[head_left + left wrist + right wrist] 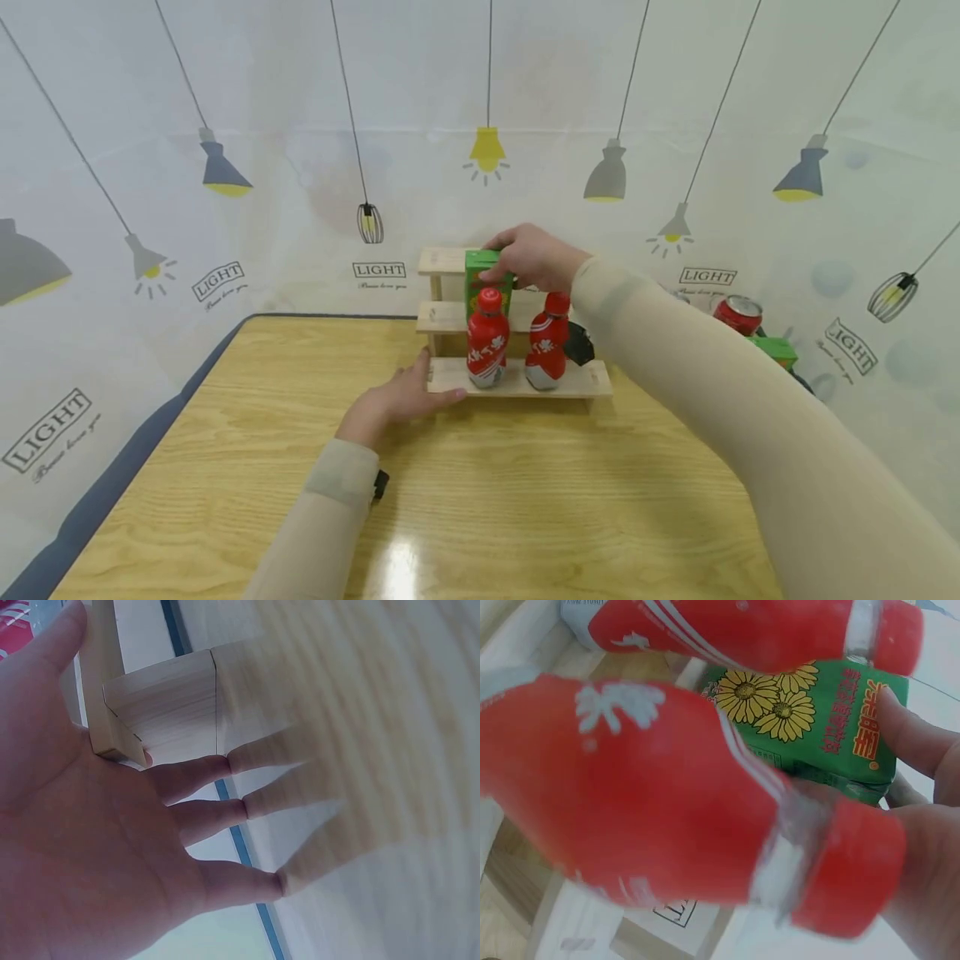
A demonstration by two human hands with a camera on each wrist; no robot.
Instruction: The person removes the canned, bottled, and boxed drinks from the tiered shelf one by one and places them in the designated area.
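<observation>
We look down on a pale, wood-grained surface [525, 483] that gleams under a bright patch of reflected light [401, 567] near its front. A dark blue band [101, 504] borders its left edge and continues along the back. Beyond it we face a whitish backdrop [420, 75] printed with hanging lamps, the yellow one [487, 150] near the middle, and with framed "LIGHT" labels [379, 270]; a faint crease crosses it.

Toward the back of the surface we see a three-step wooden rack [442, 317]. On its lowest step one red bottle [487, 346] and another red bottle [547, 346] stand upright, apart. Behind the first, at the middle step, is a green carton [810, 716] with yellow flowers; the bottle hides its base, so we cannot tell whether it rests there.

Of the two hands, the right hand [536, 254] grips the carton near its top between thumb and fingers. The left hand [397, 396] is spread at the rack's left end, thumb along the lowest step, three straight fingers touching the surface.

Past the beige right sleeve [735, 417] we make out a red can [738, 315] and a green box [774, 352], partly hidden, and cannot tell what supports them.
</observation>
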